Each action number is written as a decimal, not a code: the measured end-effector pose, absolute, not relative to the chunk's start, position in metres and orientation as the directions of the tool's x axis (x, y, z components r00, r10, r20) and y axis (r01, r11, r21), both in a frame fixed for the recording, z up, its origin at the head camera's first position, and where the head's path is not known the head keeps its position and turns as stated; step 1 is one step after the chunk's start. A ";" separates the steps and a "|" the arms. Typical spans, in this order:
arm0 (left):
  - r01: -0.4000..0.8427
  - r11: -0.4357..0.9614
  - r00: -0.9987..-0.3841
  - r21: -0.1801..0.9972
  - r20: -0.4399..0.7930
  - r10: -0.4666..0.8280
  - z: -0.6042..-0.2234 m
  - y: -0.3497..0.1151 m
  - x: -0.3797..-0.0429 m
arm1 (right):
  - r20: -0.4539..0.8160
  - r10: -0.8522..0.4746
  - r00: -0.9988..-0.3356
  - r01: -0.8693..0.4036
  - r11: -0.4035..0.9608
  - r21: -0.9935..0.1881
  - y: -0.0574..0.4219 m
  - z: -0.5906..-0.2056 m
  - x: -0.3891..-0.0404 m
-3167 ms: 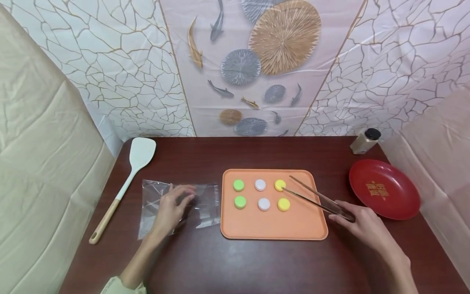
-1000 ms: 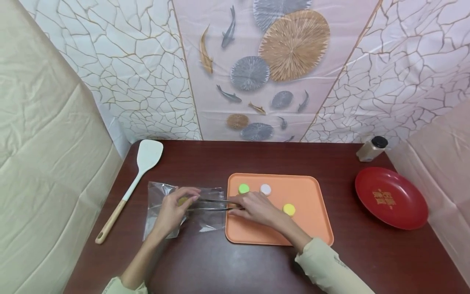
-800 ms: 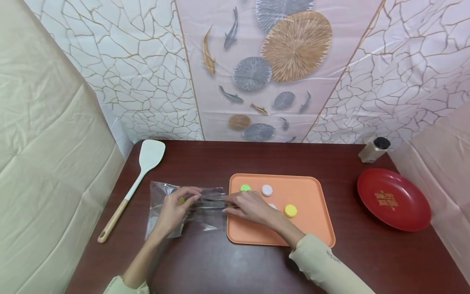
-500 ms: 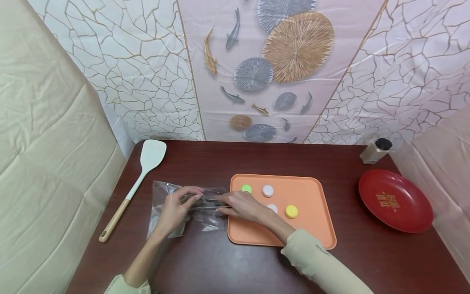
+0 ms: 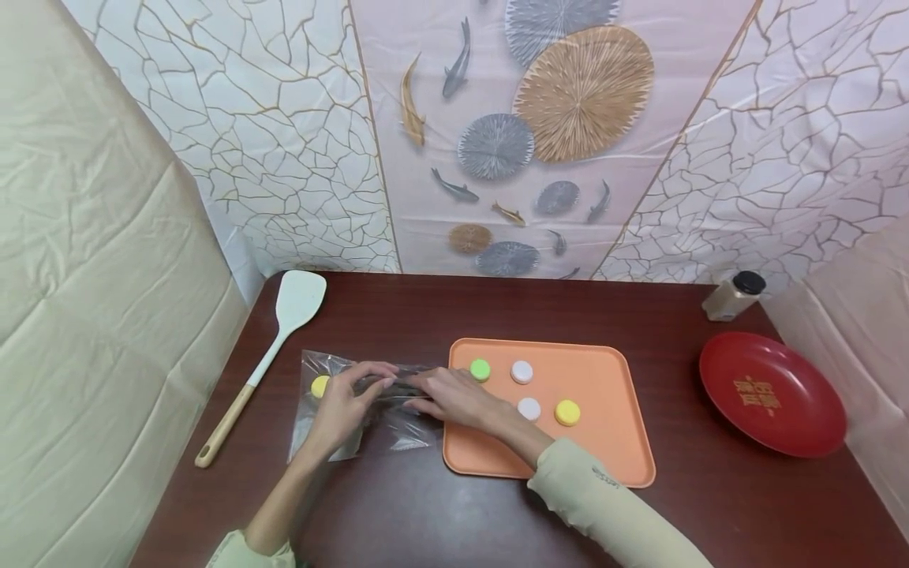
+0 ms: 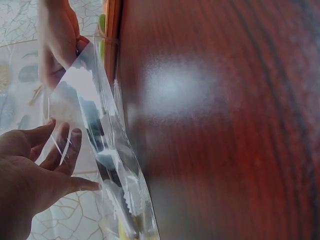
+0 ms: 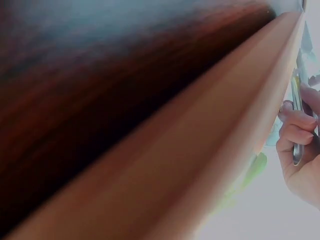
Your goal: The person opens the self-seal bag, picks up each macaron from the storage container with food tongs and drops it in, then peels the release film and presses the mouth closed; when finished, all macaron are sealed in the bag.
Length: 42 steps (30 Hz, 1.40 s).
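Observation:
My left hand (image 5: pixel 346 406) holds the upper layer of a clear plastic bag (image 5: pixel 412 435), thumb and fingers apart with film between them in the left wrist view. My right hand (image 5: pixel 454 397) grips metal tongs (image 7: pixel 298 115) at the bag's right end. The tongs' serrated tips (image 6: pixel 125 210) reach inside the bag. A yellow macaron (image 5: pixel 320 386) lies in the bag's left part, beyond my left hand. On the orange tray (image 5: pixel 596 450) sit a green macaron (image 5: pixel 480 370), a white macaron (image 5: pixel 521 371), another white macaron (image 5: pixel 529 408) and a second yellow macaron (image 5: pixel 567 412). My right hand covers part of the tray's left side.
A white spatula (image 5: pixel 299 300) with a wooden handle lies at the left. To the right are a red plate (image 5: pixel 795 394) and a jar with a black lid (image 5: pixel 731 297). Patterned cloth (image 5: pixel 298 142) hangs behind the dark wooden table (image 5: pixel 398 521).
The tongs went from the tray's back yellow macaron leftward into the bag, and that macaron now lies deep inside it. Over the last second my right hand slid slightly further left.

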<state>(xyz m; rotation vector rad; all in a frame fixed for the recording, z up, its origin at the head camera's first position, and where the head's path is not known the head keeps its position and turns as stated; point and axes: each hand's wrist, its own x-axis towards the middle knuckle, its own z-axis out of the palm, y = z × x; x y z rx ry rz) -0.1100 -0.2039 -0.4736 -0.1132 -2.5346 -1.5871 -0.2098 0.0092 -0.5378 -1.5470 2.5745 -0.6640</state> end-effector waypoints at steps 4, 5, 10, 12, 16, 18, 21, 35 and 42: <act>0.129 0.435 -0.989 0.891 0.149 -0.012 -0.473 -0.203 -0.111 | 0.134 -0.854 -0.503 -0.803 0.404 -0.438 0.007 -0.510 -0.201; 0.130 0.439 -0.989 0.889 0.150 -0.010 -0.473 -0.203 -0.111 | 0.131 -0.855 -0.502 -0.800 0.402 -0.445 0.007 -0.501 -0.198; 0.136 0.452 -0.988 0.881 0.157 -0.008 -0.473 -0.203 -0.112 | 0.142 -0.844 -0.518 -0.794 0.412 -0.447 0.012 -0.513 -0.201; 0.137 0.453 -0.987 0.881 0.158 -0.010 -0.474 -0.204 -0.112 | 0.143 -0.835 -0.531 -0.793 0.429 -0.433 0.017 -0.527 -0.205; 0.150 0.452 -0.985 0.880 0.170 -0.004 -0.475 -0.202 -0.113 | 0.153 -0.802 -0.577 -0.767 0.468 -0.439 0.040 -0.537 -0.205; 0.160 0.453 -0.984 0.877 0.181 -0.003 -0.475 -0.201 -0.113 | 0.180 -0.789 -0.587 -0.763 0.466 -0.447 0.055 -0.529 -0.200; 0.177 0.459 -0.980 0.871 0.200 -0.001 -0.477 -0.200 -0.113 | 0.194 -0.763 -0.617 -0.747 0.489 -0.450 0.081 -0.502 -0.185; 0.126 0.470 -0.986 0.874 0.162 -0.036 -0.480 -0.199 -0.113 | 0.069 -0.652 -0.755 -0.592 0.633 -0.499 0.167 -0.453 -0.139; 0.106 0.480 -0.989 0.871 0.143 -0.041 -0.479 -0.196 -0.115 | 0.052 -0.528 -0.848 -0.473 0.709 -0.522 0.236 -0.448 -0.122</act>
